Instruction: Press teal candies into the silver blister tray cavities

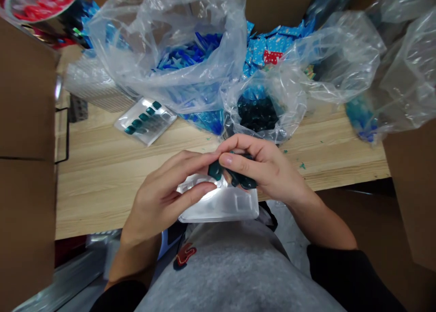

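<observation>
My left hand (163, 196) grips a clear plastic tray (225, 205) at the table's near edge, thumb on its top and fingers over the far side. My right hand (262, 164) is curled round several small dark teal pieces (238, 178) and pinches one (215, 170) just above the tray's left end. Both hands meet over the tray.
A second clear tray (146, 120) with a row of teal pieces lies on the wooden table (102, 166). Behind it stand an open plastic bag of blue parts (190, 57) and a smaller bag of dark pieces (259, 112). Cardboard walls (27, 121) flank both sides.
</observation>
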`<state>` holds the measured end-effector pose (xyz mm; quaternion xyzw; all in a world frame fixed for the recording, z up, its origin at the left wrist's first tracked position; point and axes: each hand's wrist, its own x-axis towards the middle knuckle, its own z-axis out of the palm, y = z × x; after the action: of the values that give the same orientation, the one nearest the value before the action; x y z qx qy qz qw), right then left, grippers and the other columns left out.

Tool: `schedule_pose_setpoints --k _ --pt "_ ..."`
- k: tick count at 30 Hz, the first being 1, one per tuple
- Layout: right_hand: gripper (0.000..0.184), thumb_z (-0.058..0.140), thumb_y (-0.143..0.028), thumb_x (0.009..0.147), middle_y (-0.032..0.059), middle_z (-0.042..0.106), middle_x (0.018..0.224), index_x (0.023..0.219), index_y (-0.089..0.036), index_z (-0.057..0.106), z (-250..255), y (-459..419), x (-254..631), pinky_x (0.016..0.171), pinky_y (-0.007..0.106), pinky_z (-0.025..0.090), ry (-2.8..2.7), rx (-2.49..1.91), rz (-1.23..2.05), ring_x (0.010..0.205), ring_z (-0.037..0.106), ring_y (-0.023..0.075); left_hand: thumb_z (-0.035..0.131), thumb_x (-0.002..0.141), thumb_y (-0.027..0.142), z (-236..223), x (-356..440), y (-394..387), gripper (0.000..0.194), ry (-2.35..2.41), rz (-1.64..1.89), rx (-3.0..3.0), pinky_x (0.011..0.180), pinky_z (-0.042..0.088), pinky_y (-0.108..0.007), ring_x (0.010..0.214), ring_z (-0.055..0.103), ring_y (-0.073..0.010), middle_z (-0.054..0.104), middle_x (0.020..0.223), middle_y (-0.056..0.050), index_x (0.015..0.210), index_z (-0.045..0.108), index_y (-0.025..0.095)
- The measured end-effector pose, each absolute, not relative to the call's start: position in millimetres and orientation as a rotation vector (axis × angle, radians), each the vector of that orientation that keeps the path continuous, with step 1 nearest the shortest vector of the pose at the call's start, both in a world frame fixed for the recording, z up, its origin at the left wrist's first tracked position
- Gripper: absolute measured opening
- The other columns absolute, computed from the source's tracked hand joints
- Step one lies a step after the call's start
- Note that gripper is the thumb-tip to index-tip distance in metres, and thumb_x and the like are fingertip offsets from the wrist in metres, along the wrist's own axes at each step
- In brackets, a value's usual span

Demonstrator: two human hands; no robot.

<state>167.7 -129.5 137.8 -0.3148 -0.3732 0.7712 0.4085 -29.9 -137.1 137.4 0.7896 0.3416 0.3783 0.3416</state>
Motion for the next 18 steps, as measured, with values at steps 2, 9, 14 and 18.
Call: schedule_pose_setpoints --k 2,9,14,18 --pt "0.029 0.08 -0.043 0.077 -0.0065 0.061 0.063 0.086 -0.018 0.067 137 -129 166 0.042 0.018 0.032 -0.954 -0.807 1.931 0.05 0.048 0.0048 0.069 0.094 0.023 134 -30 -136 0.041 0.894 1.018 2.05 0.074 0.058 -0.029 0.088 0.068 -0.0153 0.071 0.099 0.0 0.132 0.062 0.035" --pt "0.016 0.072 -0.035 0.085 -0.0077 0.059 0.063 0.09 -0.02 0.069 131 -133 167 0.042 0.018 0.031 -0.949 -0.8 1.929 0.049 0.046 0.0044 0.075 0.088 0.031 122 -26 -132 0.02 0.925 1.277 1.891 0.075 0.06 -0.029 0.09 0.066 -0.0159 0.063 0.097 -0.002 0.107 0.068 0.028" --pt "0.015 0.07 -0.03 0.087 -0.0054 0.066 0.073 0.099 -0.022 0.066 131 -135 164 0.053 0.019 0.043 -1.076 -0.8 1.782 0.06 0.057 0.0069 0.073 0.09 0.026 119 -23 -136 0.024 0.824 1.282 1.69 0.084 0.063 -0.027 0.101 0.069 -0.0161 0.068 0.105 -0.002 0.113 0.068 0.031" --pt "0.014 0.068 -0.026 0.09 -0.0007 0.073 0.095 0.103 -0.025 0.072 134 -138 165 0.077 0.025 0.053 -1.348 -0.931 1.352 0.086 0.068 0.0124 0.072 0.092 0.024 118 -22 -137 0.025 0.837 1.272 1.652 0.086 0.062 -0.022 0.103 0.07 -0.0129 0.071 0.108 0.0 0.115 0.069 0.033"
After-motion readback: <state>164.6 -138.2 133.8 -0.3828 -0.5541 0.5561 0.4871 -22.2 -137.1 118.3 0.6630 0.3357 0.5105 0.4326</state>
